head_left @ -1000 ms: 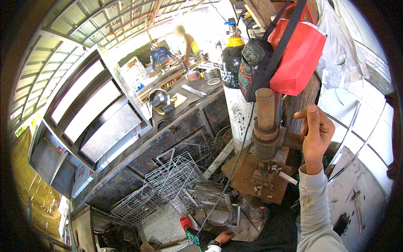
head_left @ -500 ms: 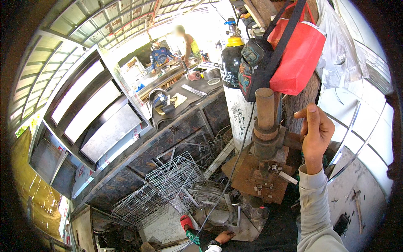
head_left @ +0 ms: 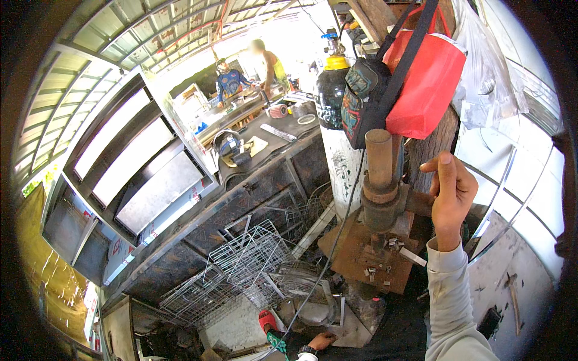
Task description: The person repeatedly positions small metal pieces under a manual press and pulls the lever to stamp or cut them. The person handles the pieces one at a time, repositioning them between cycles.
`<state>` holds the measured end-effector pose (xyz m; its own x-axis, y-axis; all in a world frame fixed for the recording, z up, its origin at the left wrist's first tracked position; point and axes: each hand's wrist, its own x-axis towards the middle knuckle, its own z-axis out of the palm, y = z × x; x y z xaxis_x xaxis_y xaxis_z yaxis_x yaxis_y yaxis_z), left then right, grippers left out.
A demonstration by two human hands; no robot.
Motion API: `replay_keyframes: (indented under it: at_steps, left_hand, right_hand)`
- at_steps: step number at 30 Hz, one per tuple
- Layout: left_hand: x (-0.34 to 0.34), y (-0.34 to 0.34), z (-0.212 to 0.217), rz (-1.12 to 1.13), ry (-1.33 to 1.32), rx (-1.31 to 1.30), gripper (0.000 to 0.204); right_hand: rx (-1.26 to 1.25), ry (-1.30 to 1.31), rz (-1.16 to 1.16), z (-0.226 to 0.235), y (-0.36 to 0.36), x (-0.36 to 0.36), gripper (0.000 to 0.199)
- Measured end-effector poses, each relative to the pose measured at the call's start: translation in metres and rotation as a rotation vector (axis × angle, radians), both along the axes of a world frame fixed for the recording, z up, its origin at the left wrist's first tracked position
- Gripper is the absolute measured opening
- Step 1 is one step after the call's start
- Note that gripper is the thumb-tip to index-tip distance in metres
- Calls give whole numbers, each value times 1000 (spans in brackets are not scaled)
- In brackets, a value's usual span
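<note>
My right hand (head_left: 453, 195) is raised beside the rusty upright cylinder of a press-like machine (head_left: 380, 159), level with its side pipe. Its fingers are loosely bent and apart from the thumb, with nothing visible between them. Small metal pieces (head_left: 372, 274) lie on the machine's rusty plate (head_left: 344, 249), and a short pale metal bar (head_left: 413, 257) sticks out at its right. Low in the view my left hand (head_left: 324, 341), with a dark watch at the wrist, rests on dark cloth. Its fingers look relaxed and hold nothing I can see.
A gas cylinder (head_left: 340, 150) stands behind the machine, with a black bag (head_left: 364, 90) and a red bag (head_left: 424, 84) hanging beside it. Wire racks (head_left: 250, 256) lie left. A cable (head_left: 325, 265) crosses in front. A hammer (head_left: 513, 304) lies right. Two people (head_left: 229, 81) are at the far bench.
The view has shifted very slightly. Both hands keep nearly the same pose, and the metal pieces on the plate look unmoved.
</note>
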<state>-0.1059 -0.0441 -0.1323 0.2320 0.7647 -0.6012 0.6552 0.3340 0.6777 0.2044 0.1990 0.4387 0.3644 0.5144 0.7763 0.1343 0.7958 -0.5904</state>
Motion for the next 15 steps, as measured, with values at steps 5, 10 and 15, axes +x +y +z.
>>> replay_keyframes:
  at_steps: [5, 10, 15]
  left_hand:
    - [1, -3, 4, 68, 0, -48, 62]
    - [1, 0, -8, 81, -68, -108, 62]
    - [-11, -9, -32, -26, -34, 50, 60]
  right_hand:
    - [17, 4, 0, 1, 0, -2, 43]
    - [12, 7, -14, 0, 1, -2, 43]
    - [10, 1, 5, 0, 1, 0, 43]
